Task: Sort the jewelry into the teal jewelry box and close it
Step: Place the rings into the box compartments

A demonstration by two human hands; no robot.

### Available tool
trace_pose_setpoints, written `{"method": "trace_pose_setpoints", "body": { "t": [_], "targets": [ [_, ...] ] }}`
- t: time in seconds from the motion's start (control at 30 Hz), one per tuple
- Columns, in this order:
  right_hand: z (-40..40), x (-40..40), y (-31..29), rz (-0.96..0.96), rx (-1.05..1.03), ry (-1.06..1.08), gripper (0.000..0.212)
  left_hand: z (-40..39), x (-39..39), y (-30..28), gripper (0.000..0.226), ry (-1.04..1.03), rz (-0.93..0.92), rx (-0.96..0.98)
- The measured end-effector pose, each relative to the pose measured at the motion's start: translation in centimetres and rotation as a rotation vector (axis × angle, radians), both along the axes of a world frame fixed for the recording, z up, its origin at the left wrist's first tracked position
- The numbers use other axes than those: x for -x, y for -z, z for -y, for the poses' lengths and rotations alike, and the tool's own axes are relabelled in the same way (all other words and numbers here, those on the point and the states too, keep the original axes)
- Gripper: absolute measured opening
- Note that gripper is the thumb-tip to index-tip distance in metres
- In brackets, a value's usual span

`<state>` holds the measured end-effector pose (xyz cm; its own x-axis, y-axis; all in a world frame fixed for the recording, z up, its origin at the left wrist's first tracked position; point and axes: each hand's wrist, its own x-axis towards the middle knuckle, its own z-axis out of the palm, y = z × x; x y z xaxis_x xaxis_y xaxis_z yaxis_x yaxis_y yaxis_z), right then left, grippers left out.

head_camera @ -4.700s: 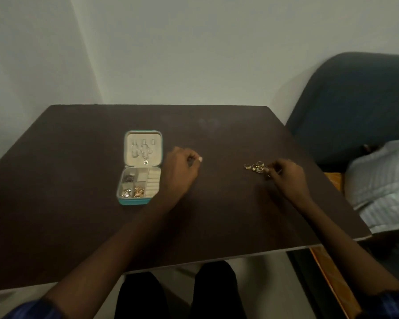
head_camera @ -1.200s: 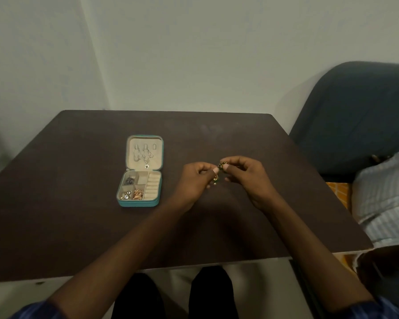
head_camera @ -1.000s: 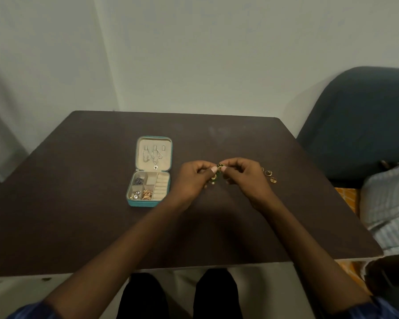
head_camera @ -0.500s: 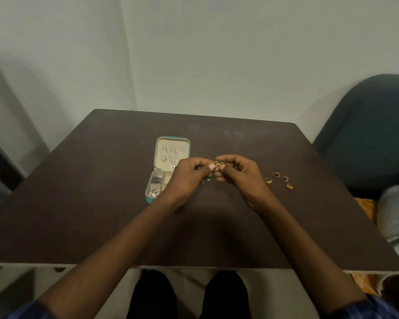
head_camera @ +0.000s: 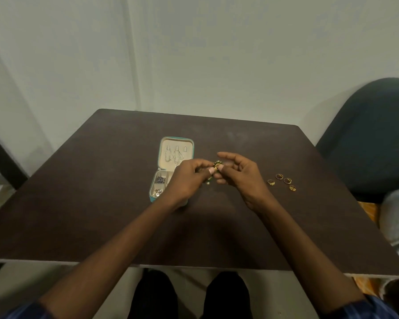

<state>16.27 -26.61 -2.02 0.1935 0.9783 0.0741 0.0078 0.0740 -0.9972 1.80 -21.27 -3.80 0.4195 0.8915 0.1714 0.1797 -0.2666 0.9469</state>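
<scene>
Partway: teal jewelry box (head_camera: pixel 162 155) open on tabletop (head_camera: pixel 101 203), some compartments filled; left hand (head_camera: pixel 186 180) and right hand (head_camera: pixel 240 174) both pinch a green-gold earring (head_camera: pixel 217 165) beside it; four gold rings (head_camera: pixel 282 181) unsorted, lid unclosed.

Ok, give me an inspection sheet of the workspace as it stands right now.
Surface: dark brown table, bare around the work.
Job's things: teal jewelry box open, lid laid back, chains on its pad, small pieces in the left compartments; green and gold jewelry piece held above the table; four gold rings loose on the right.
Clutter: nothing seen.
Hands: left hand and right hand both pinch the jewelry piece.
Cables: nothing seen.
Surroundings: pale wall, dark blue chair at right, striped cloth beside it.
</scene>
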Motion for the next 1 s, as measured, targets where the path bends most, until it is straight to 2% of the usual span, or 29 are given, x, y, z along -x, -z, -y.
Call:
{"method": "trace_pose_setpoints", "body": {
  "t": [0.43, 0.53, 0.67, 0.83, 0.9, 1.0],
  "targets": [
    [0.1, 0.5, 0.4, 0.035, 0.036, 0.028, 0.006, -0.1, 0.2, 0.4, 0.013, -0.123, -0.116, -0.109],
    [0.0, 0.6, 0.8, 0.204, 0.026, 0.054, 0.009, -0.2, 0.3, 0.3, 0.011, -0.150, -0.126, -0.112],
    [-0.3, 1.0, 1.5, 0.610, -0.057, 0.137, 0.005, -0.1, 0.5, 0.1, 0.010, -0.162, -0.163, -0.107],
    [-0.5, 1.5, 1.0, 0.840, -0.179, 0.152, 0.003, -0.3, 1.6, 0.2, 0.012, -0.120, -0.161, -0.103],
    [-0.9, 1.7, 0.9, 0.836, -0.189, 0.113, 0.005, -0.8, 2.3, 0.2, 0.012, -0.081, -0.137, -0.075],
    [-1.8, 2.1, 0.9, 0.651, -0.145, 0.107, 0.002, -1.4, 3.4, -0.7, 0.018, -0.073, -0.035, -0.038]
  ]
}}
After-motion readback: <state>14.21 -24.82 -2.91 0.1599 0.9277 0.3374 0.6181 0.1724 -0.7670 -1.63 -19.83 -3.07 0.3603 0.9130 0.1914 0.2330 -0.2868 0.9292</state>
